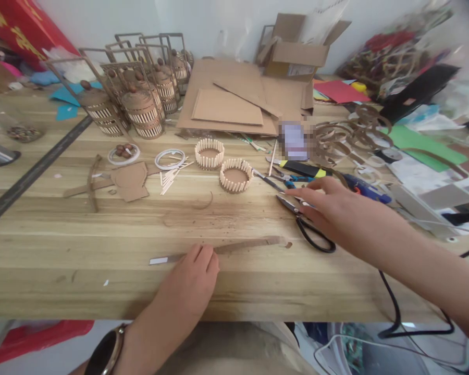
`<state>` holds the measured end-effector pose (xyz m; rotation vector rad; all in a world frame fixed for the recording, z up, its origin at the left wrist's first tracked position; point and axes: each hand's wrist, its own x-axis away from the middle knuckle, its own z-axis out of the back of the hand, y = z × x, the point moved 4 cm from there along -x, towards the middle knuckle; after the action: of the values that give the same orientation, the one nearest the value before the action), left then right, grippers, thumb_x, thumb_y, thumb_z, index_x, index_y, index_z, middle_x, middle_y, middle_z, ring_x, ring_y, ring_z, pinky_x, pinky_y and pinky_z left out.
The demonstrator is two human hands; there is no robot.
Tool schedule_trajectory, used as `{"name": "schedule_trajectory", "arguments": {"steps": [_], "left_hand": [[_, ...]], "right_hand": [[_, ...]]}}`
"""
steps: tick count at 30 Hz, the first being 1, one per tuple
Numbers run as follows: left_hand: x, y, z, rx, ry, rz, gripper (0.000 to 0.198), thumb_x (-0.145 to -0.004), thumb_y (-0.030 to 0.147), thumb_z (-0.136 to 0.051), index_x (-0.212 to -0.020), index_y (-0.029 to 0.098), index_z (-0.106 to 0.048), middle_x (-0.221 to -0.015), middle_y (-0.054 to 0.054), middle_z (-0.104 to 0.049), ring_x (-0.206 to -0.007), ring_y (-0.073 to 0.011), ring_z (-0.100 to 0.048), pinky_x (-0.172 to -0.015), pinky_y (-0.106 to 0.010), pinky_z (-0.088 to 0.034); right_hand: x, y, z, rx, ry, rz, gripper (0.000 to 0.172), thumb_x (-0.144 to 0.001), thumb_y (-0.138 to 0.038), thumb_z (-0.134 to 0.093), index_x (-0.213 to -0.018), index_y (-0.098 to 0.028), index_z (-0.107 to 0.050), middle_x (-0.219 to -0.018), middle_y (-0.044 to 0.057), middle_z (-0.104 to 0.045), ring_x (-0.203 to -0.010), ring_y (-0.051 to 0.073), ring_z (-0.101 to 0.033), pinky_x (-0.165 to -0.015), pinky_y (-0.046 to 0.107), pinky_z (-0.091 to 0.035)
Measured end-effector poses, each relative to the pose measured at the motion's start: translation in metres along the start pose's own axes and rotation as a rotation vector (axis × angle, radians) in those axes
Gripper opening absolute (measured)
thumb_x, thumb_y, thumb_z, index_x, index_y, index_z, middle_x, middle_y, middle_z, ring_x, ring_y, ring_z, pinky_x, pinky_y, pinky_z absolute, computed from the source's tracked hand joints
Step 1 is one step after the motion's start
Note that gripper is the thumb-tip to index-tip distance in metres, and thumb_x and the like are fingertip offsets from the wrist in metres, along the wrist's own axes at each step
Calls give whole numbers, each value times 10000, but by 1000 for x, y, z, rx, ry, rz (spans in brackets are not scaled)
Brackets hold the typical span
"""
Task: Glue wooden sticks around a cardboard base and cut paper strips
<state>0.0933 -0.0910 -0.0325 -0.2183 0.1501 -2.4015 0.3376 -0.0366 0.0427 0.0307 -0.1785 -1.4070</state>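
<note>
My left hand (197, 271) is closed on a long brown cardboard strip (250, 245) that lies on the table. A small white patch shows at the strip's left end. My right hand (324, 200) is stretched over black-handled scissors (316, 239), fingers extended; whether the fingertips touch them I cannot tell. Just beyond those fingers lie a slim dark tool (269, 180), blue-handled pliers (291, 179) and a black-and-yellow utility knife (300, 168). Two round cardboard bases ringed with short wooden sticks, a nearer one (236, 177) and a farther one (209, 153), stand mid-table.
Several lantern-like stick models (143, 114) stand at the back left, beside stacked cardboard sheets (226, 107). Loose sticks (172, 178) and a tape roll (170, 159) lie left of the ringed bases. At right are a blue glue gun (369, 190), curled cardboard strips (336, 140) and cables.
</note>
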Motion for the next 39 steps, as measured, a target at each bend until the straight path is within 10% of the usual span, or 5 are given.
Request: {"name": "schedule_trajectory", "arguments": {"steps": [8, 20, 25, 32, 39], "left_hand": [[2, 2, 0, 34, -33, 7, 345, -820, -23, -472, -1096, 109, -631, -1080, -118, -670, -976, -256, -620, -830, -372, -535], [5, 1, -10, 134, 115, 41, 353, -875, 24, -470, -1202, 89, -586, -1139, -121, -677, -991, -250, -629, -866, -384, -529], [2, -4, 0, 291, 309, 130, 196, -948, 102, -438, -1030, 140, -612, -932, -68, -694, -832, -229, -639, -723, -364, -547], [0, -3, 4, 298, 254, 121, 159, -864, 30, -528, -918, 154, -611, -829, -48, -671, -756, -237, -617, -669, -375, -559], [4, -2, 7, 303, 352, 141, 193, -853, 2, -484, -912, 153, -587, -832, -63, -676, -729, -236, -612, -634, -378, -570]], "right_hand": [[3, -44, 13, -596, -416, 395, 337, -912, -207, -438, -1119, -247, -700, -1034, 40, -719, -925, 200, -662, -782, 285, -504], [-51, -97, -9, -580, -903, 632, 341, -843, -130, -580, -1165, -90, -683, -933, 52, -710, -823, 147, -611, -727, 221, -448], [-51, -105, -11, -558, -959, 675, 339, -821, -138, -595, -1144, -82, -684, -933, 49, -693, -817, 149, -595, -710, 220, -435], [-37, -117, -5, -492, -840, 747, 345, -799, -92, -527, -1086, -151, -708, -942, 38, -724, -786, 157, -605, -645, 237, -397], [-31, -112, -15, -635, -668, 441, 299, -889, -277, -503, -944, -176, -779, -750, 18, -722, -641, 130, -556, -565, 232, -343]]}}
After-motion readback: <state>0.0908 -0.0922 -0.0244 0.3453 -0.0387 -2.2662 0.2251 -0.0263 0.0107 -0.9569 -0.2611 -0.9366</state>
